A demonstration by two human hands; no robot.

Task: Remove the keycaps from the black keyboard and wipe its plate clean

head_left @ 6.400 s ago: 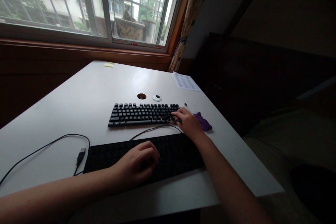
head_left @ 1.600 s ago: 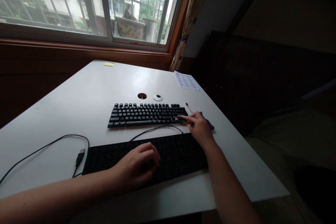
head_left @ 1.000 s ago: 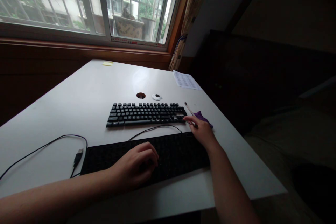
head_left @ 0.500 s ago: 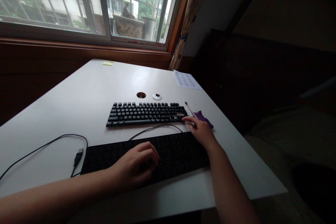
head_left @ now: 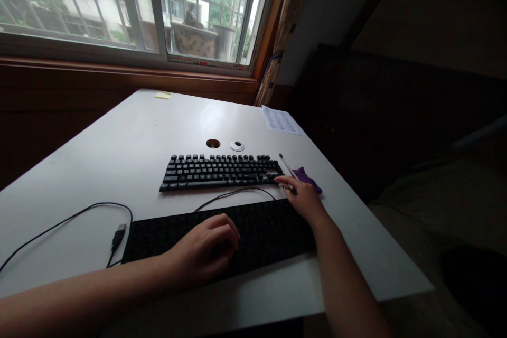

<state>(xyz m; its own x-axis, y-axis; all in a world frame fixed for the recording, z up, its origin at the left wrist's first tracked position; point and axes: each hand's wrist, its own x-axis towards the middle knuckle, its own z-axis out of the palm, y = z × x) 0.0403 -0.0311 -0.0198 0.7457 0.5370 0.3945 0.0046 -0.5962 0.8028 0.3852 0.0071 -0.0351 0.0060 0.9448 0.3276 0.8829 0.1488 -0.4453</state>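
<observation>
Black keycaps [head_left: 222, 171] lie in keyboard-like rows on the white desk [head_left: 119, 153], with a pale gap near their right end. Closer to me is a long black keyboard body [head_left: 158, 235], its surface too dark to make out in detail. My left hand [head_left: 212, 245] rests over its middle, fingers curled in; whatever may be under them is hidden. At the right end of the keycaps, my right hand [head_left: 301, 195] has its fingertips drawn together in a pinch. Something small and dark shows at them, too unclear to name. Beside that hand lies a purple cloth [head_left: 309, 179] with a thin brush-like stick [head_left: 285, 161].
A black cable with a USB plug [head_left: 118, 237] runs along the left. Behind the keycaps are a round desk hole [head_left: 213, 143] and a white ring-shaped cover [head_left: 236, 146]. Printed paper [head_left: 281, 120] and a yellow note [head_left: 162, 95] lie farther back, below a barred window [head_left: 158, 16].
Almost nothing differs. Both hands keep their places, and the keycaps and keyboard body stay where they were.
</observation>
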